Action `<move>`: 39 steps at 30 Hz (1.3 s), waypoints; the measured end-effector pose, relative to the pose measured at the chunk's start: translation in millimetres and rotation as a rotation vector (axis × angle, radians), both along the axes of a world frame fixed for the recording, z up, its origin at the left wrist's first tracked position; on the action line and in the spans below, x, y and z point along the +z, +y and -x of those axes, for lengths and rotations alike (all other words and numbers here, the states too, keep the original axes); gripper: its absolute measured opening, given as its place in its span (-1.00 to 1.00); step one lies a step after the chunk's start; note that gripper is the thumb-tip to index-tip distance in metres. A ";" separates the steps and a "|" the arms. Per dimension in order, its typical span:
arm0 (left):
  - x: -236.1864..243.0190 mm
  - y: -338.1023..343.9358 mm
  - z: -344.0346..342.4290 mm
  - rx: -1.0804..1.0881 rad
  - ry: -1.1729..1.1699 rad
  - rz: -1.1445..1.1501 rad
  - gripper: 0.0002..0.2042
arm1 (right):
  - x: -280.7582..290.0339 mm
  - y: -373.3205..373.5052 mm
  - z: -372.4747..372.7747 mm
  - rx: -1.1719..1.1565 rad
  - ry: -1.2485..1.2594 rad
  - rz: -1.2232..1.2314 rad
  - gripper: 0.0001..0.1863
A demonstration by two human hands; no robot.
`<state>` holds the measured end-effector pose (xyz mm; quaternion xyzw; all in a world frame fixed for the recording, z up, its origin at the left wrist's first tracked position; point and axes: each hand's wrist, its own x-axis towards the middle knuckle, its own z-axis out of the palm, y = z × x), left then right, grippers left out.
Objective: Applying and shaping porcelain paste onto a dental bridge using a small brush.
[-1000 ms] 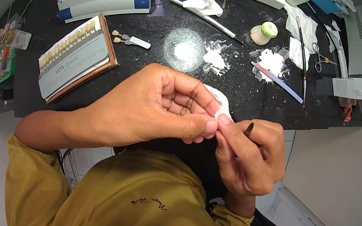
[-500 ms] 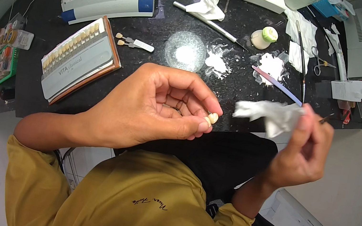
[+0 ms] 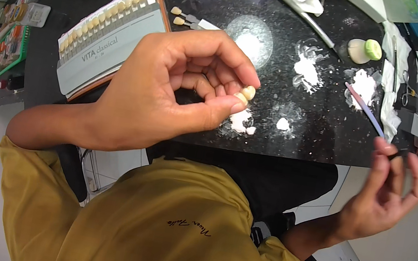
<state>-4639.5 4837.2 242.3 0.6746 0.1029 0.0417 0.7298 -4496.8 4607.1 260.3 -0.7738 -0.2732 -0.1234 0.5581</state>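
1. I see the left hand (image 3: 152,89) held up over the near part of the dark table (image 3: 324,142), thumb and forefinger closed on a small pale-yellow tooth piece (image 3: 248,92); the other fingers curl in loosely.
2. That tooth piece sits at the hand's right-hand end, right at the fingertips. It has two rounded lumps side by side, partly covered by the thumb.
3. The right hand (image 3: 378,208) is well apart to the right, beyond the table's near edge, its fingers bent and holding a small dark thing (image 3: 399,155), too hidden for me to name.
4. On the near tabletop, close to the tooth piece as I see it, lie a white powder patch (image 3: 239,120) and, to its right, a small white lump (image 3: 283,124).
5. To the left of the left hand rests a grey shade guide (image 3: 99,52) with a row of tooth samples; two loose tooth tabs (image 3: 187,18) lie on its far right.
6. Just beyond the right hand, a pink-and-purple stick (image 3: 366,111) reaches into more powder (image 3: 363,86), with a green-lidded jar (image 3: 357,50) farther off.
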 end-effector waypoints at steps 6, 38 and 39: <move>-14.7 2.5 13.3 -0.030 -0.115 -0.117 -0.76 | -26.2 18.9 31.3 0.477 -0.100 0.281 -0.76; -14.9 1.3 14.8 -0.060 -0.072 -0.264 -0.76 | -42.8 28.6 34.6 0.522 -0.189 0.308 -0.70; -14.8 1.2 14.9 -0.056 -0.071 -0.279 -0.76 | -43.3 28.5 34.9 0.524 -0.194 0.305 -0.70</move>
